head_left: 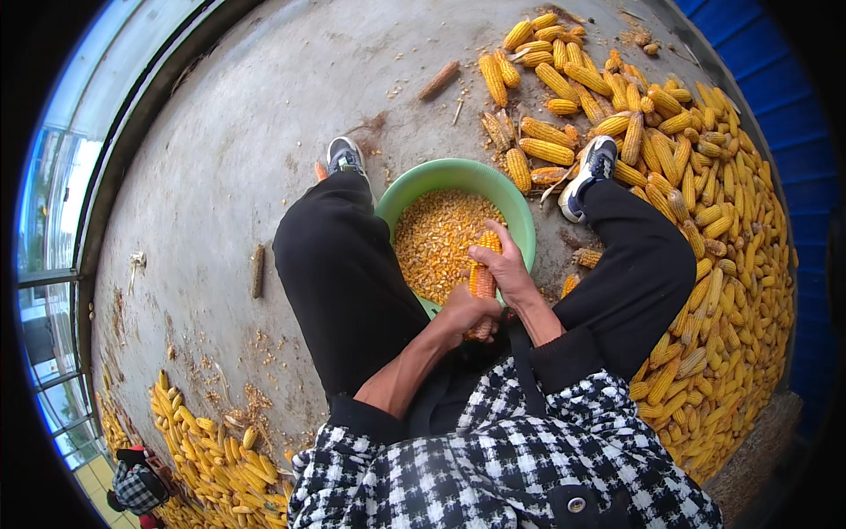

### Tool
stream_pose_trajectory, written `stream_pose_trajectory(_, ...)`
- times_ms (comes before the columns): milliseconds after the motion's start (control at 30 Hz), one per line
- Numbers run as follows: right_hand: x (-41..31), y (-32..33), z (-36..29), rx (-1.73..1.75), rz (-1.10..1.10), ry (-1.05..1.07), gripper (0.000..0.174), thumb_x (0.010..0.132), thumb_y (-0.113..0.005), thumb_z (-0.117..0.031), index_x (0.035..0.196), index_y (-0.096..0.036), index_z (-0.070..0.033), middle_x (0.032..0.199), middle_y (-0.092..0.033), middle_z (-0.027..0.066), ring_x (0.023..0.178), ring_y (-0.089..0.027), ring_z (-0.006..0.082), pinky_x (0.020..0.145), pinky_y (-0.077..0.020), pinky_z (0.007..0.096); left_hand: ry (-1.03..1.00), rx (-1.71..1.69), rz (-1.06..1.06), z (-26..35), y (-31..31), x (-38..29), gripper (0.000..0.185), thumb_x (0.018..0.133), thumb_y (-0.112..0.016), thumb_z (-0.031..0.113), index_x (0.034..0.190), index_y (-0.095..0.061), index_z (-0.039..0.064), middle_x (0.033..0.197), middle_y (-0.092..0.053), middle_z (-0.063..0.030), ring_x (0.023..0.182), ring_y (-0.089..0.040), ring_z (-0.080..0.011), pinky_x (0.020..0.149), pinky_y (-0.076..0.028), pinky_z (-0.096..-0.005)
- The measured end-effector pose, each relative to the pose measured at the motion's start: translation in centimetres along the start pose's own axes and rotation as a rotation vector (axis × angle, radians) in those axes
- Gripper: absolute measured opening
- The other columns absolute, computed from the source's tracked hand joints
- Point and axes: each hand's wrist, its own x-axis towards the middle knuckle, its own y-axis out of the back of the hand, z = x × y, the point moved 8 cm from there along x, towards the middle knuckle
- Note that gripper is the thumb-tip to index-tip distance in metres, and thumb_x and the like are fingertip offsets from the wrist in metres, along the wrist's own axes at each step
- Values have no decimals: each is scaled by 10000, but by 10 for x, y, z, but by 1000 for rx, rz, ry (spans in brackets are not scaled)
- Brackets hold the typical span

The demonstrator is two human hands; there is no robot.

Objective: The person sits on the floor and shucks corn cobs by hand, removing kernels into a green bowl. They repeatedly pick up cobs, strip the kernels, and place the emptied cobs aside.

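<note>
A partly shelled ear of corn (483,281) is held over the near rim of a green plastic basin (522,218). Yellow kernels still cover its far end, while the middle is a stripped, orange-pink cob. My right hand (510,263) wraps the kernel-covered end, thumb across it. Lower down, my left hand (464,311) is closed around the near part, and a bare cob end (482,328) sticks out below its fingers. Whether that end belongs to the same ear is hidden by the hand. Loose corn kernels (436,244) fill the basin's bottom between my legs.
A large heap of corn ears (720,284) lies right, reaching my right shoe (590,175). Another pile (218,469) is at lower left, near a person (139,486). Bare cobs (439,80) and stray kernels dot the concrete floor (218,178). A blue wall (773,99) bounds the right.
</note>
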Motion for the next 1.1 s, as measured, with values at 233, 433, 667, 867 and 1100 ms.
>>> stream_pose_trajectory(233, 5, -2, -3, -115, -85, 88, 459, 812, -674, -92, 1247, -535, -44, 1052, -580, 34, 924, -557, 98, 803, -474, 250, -20, -24, -22, 2, 0, 0, 300, 689, -629, 9, 957, -504, -45, 703, -587, -133, 516, -578, -201, 409, -497, -340)
stream_pose_trajectory(433, -1, -5, -13, 13, -180, 19, 335, 789, -656, -48, 1122, -625, -61, 1074, -588, 31, 915, -548, 86, 861, -452, 253, -4, -233, -230, 10, -6, -8, 193, 711, -626, 32, 859, -521, -33, 676, -576, -122, 520, -585, -197, 397, -488, -339)
stream_pose_trajectory(667, 1, -11, -20, -595, -24, 391, 357, 776, -681, -129, 1125, -633, -68, 1049, -579, 64, 1028, -531, 192, 943, -411, 323, -344, 468, 243, 31, 19, -4, 187, 690, -625, 25, 839, -539, -49, 670, -597, -124, 487, -581, -206, 391, -473, -336)
stream_pose_trajectory(867, 3, -5, -15, -234, -231, 125, 237, 784, -654, -107, 1014, -643, -47, 997, -581, 35, 974, -522, 144, 879, -419, 285, -42, -39, -109, 11, 8, -4, 187, 688, -633, 27, 828, -538, -53, 644, -589, -126, 459, -575, -211, 374, -466, -331)
stream_pose_trajectory(1100, 2, -6, -13, -63, -13, 81, 524, 811, -643, -84, 1309, -480, -54, 1235, -508, 52, 997, -539, 110, 921, -428, 287, -564, 498, 312, 38, 18, -1, 215, 689, -629, 19, 864, -531, -59, 641, -586, -121, 457, -572, -202, 376, -470, -328)
